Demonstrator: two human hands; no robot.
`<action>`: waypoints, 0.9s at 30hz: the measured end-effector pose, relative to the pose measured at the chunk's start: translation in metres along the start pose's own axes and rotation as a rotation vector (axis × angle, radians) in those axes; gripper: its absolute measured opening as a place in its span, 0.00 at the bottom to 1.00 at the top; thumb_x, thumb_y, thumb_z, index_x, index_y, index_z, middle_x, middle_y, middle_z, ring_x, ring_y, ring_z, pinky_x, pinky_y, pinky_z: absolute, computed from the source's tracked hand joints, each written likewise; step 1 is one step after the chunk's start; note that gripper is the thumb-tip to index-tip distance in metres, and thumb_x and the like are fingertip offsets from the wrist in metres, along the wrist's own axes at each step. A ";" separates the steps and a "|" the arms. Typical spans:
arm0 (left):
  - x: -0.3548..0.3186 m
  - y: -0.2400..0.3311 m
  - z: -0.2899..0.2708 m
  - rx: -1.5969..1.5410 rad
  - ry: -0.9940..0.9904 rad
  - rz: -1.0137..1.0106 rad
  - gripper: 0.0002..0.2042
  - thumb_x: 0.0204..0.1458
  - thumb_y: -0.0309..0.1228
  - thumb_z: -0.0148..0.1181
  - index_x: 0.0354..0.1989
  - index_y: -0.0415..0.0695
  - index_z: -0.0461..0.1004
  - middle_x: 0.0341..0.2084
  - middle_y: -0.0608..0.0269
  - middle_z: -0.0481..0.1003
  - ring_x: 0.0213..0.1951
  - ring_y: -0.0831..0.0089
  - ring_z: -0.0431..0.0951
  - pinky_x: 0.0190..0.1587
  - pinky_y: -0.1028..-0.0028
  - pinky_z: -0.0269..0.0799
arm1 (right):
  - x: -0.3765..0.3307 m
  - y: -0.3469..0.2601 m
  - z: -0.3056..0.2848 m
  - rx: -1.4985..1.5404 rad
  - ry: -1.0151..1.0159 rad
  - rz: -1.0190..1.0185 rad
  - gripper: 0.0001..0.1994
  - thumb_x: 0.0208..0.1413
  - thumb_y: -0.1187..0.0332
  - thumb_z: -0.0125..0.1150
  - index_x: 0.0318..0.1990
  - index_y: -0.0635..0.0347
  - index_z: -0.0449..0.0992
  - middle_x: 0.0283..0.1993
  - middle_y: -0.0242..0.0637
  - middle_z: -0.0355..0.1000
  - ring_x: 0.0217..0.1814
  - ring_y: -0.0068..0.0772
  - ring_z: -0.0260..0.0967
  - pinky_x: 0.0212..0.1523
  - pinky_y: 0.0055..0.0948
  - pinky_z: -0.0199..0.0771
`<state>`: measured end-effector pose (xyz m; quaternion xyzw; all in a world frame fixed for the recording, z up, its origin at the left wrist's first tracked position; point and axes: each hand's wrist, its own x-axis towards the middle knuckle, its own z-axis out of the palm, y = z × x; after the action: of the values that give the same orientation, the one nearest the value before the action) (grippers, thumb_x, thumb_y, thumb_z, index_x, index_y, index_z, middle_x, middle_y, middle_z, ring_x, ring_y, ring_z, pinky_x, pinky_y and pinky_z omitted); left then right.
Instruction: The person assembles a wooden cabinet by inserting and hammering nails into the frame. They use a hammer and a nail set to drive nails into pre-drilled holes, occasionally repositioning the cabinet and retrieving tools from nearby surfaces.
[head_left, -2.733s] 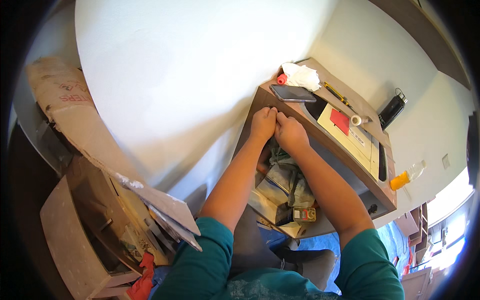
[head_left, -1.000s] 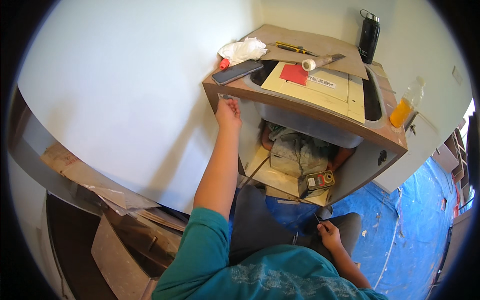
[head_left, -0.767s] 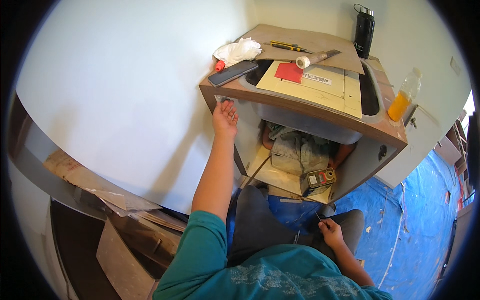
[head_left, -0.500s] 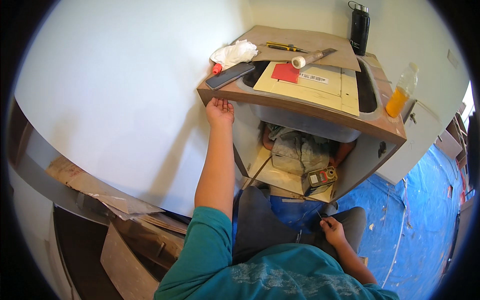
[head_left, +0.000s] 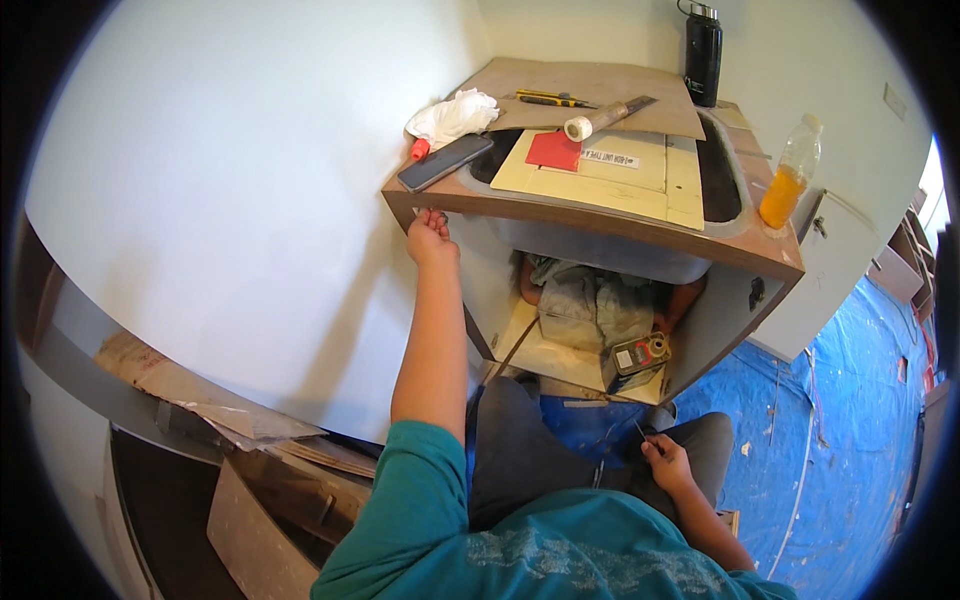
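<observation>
My left hand (head_left: pixel 432 242) is raised to the underside of the wooden countertop edge (head_left: pixel 560 212), at its left corner. Its fingers are curled in; anything between them is too small to make out. Low over my right thigh, my right hand (head_left: pixel 667 462) is closed around a thin, dark, pointed tool (head_left: pixel 640 430). Under the sink basin (head_left: pixel 600 245), in the open cabinet, another person's arms (head_left: pixel 686 300) reach around a pale box (head_left: pixel 568 328) covered with grey cloth. A metal can (head_left: pixel 637 362) stands at the cabinet's front.
On the counter lie a phone (head_left: pixel 445 163), a crumpled white cloth (head_left: pixel 455 118), a yellow utility knife (head_left: pixel 552 99) and a scraper (head_left: pixel 605 120). A black flask (head_left: pixel 703 58) and an orange drink bottle (head_left: pixel 785 190) stand right. Wood panels (head_left: pixel 270 520) lie lower left; blue sheeting (head_left: pixel 840 430) covers the floor.
My left hand's fingers have curled in more at the counter edge. The view has shifted slightly, and the cloth-covered box in the cabinet looks a little different. My right hand stays put.
</observation>
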<state>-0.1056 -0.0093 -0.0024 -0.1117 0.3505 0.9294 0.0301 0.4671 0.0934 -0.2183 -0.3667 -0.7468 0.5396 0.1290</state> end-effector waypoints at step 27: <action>-0.029 0.035 0.003 -0.133 -0.407 -0.191 0.20 0.61 0.37 0.50 0.55 0.35 0.68 0.52 0.48 0.71 0.57 0.51 0.71 0.63 0.47 0.63 | -0.005 -0.018 -0.009 -0.159 -0.104 -0.079 0.20 0.62 0.49 0.56 0.48 0.55 0.79 0.36 0.50 0.78 0.41 0.56 0.76 0.45 0.49 0.74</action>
<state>-0.0828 -0.0326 0.0292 0.0433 0.2631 0.9467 0.1807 0.4686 0.0938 -0.1970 -0.3177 -0.8068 0.4914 0.0816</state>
